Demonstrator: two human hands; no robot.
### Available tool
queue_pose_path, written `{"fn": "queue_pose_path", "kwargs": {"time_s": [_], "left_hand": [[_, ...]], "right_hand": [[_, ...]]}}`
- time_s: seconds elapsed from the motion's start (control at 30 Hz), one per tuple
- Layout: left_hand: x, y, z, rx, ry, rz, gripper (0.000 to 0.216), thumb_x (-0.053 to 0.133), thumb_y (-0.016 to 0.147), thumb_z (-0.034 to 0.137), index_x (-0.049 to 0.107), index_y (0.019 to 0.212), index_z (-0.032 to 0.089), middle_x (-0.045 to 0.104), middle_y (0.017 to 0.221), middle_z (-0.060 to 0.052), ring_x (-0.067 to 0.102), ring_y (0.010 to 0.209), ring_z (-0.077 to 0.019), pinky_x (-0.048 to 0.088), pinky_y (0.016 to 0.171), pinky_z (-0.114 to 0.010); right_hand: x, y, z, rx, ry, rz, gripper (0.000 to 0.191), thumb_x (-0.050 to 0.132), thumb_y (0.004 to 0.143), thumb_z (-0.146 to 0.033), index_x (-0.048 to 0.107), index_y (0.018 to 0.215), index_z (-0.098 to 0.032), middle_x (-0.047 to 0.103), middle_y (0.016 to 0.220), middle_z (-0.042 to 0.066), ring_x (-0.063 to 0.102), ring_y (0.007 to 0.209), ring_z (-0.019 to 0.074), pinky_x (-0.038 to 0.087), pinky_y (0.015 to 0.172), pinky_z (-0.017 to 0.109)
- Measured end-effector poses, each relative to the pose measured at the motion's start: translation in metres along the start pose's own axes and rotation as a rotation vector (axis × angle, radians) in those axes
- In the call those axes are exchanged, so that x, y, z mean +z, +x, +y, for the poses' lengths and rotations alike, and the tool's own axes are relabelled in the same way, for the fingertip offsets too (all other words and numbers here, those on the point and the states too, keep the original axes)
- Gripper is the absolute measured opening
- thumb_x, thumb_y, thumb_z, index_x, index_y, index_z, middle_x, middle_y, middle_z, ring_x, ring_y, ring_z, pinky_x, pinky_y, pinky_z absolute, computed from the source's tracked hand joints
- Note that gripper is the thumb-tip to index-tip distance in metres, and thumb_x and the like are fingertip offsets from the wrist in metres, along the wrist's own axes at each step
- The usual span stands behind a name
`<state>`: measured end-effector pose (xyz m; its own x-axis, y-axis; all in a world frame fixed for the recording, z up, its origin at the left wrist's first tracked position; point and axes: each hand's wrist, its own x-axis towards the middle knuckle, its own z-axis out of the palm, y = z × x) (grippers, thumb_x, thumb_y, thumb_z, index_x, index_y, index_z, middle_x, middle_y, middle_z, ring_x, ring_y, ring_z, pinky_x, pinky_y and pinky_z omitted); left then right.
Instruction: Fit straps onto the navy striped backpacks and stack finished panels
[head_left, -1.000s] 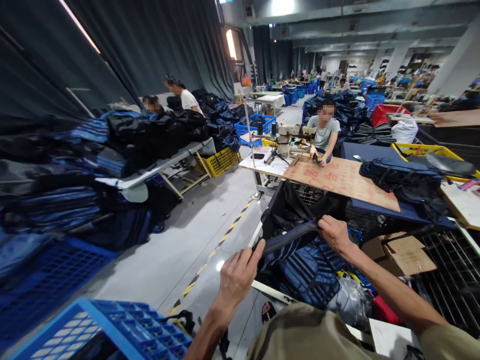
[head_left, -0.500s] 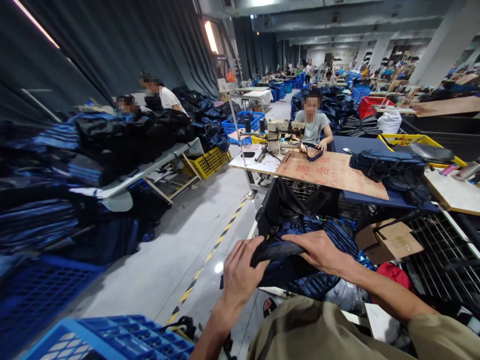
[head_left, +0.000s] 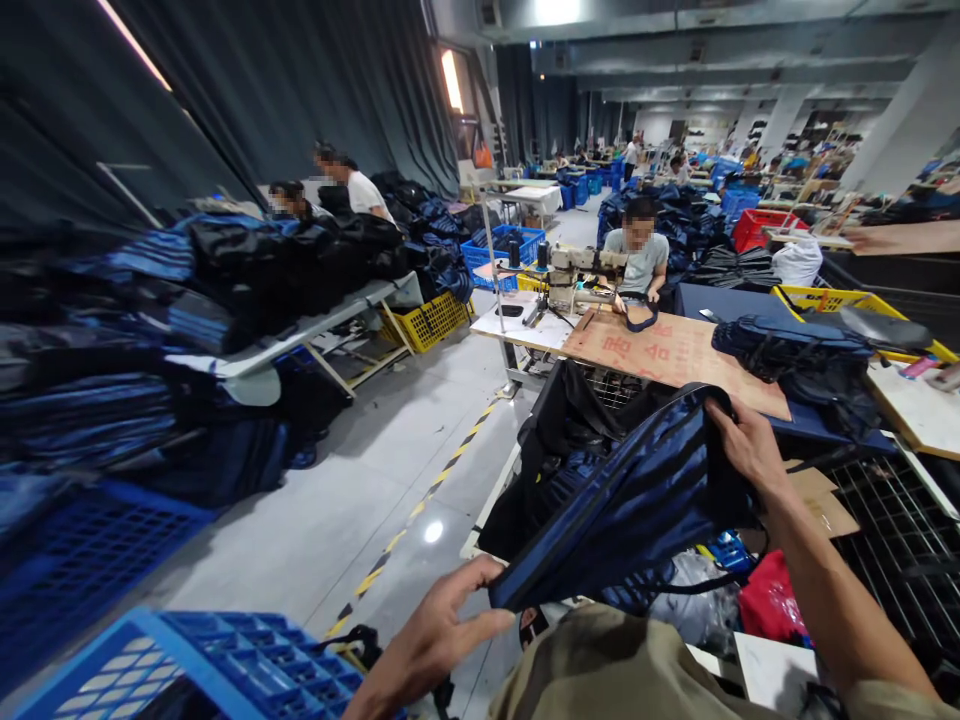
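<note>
A blue-and-black striped bag panel (head_left: 637, 490) with dark edging stretches slantwise in front of me. My right hand (head_left: 746, 440) grips its upper right end, thumb on the near face. At the lower left corner is my left hand (head_left: 454, 615), thumb and fingers apart with the corner between them; the fingertips are at the edge, and no firm grip shows. Beneath the panel, more dark and striped fabric pieces (head_left: 559, 465) lie in a white-framed wire cart (head_left: 480, 530), partly hidden by the panel.
Ahead, a co-worker (head_left: 637, 250) sits at a sewing machine (head_left: 574, 275) with a wooden board (head_left: 675, 345) on the table. A blue crate (head_left: 255, 650) stands at lower left. Piled dark bags (head_left: 247, 270) cover the left table. Striped tape (head_left: 420, 510) runs along the floor.
Both hands were close together on a bunched dark piece. Now the panel is spread out, my right hand raised to the right and my left hand lower, its fingers parted.
</note>
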<state>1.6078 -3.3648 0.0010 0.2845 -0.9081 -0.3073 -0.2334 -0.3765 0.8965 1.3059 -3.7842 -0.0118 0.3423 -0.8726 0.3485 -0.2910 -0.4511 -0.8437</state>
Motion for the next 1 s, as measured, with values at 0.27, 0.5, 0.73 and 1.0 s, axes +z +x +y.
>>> {"fn": "queue_pose_path", "kwargs": {"time_s": [0.27,0.5,0.73,1.0], "left_hand": [[-0.043,0.057,-0.033,0.323,0.601,0.794,0.035,0.059,0.105,0.056,0.077,0.100,0.026,0.082,0.096,-0.003,0.079,0.090,-0.0230,0.060,0.078,-0.030],[-0.057,0.057,0.020,0.998,1.196,1.004,0.046,0.065,0.103,0.006,0.066,0.148,0.018,0.074,0.080,0.000,0.070,0.068,-0.0157,0.052,0.070,-0.028],[0.006,0.053,0.092,1.247,1.307,0.720,0.035,0.059,0.103,0.003,0.074,0.130,0.020,0.077,0.080,0.001,0.068,0.066,-0.0166,0.050,0.066,-0.032],[-0.001,0.054,0.045,0.899,0.961,0.639,0.033,0.058,0.108,0.025,0.075,0.136,0.031,0.087,0.100,0.000,0.081,0.082,-0.0185,0.062,0.069,-0.027]], "right_hand": [[0.010,-0.041,-0.001,0.045,0.036,-0.270,0.057,0.067,0.100,-0.069,0.084,0.119,-0.017,0.083,0.111,0.009,0.074,0.102,0.0277,0.061,0.091,0.032],[0.001,-0.075,0.005,0.120,0.044,-0.538,0.051,0.070,0.097,-0.065,0.083,0.119,-0.020,0.084,0.112,0.009,0.075,0.110,0.0312,0.061,0.101,0.039],[0.059,-0.114,-0.041,-0.159,-0.036,-0.663,0.037,0.063,0.110,-0.053,0.080,0.132,-0.028,0.083,0.127,0.007,0.077,0.117,0.0251,0.055,0.106,0.034],[0.058,-0.117,-0.048,-0.241,-0.208,-0.606,0.029,0.055,0.115,-0.041,0.079,0.121,-0.026,0.085,0.105,0.004,0.078,0.096,0.0179,0.048,0.083,0.025]]}}
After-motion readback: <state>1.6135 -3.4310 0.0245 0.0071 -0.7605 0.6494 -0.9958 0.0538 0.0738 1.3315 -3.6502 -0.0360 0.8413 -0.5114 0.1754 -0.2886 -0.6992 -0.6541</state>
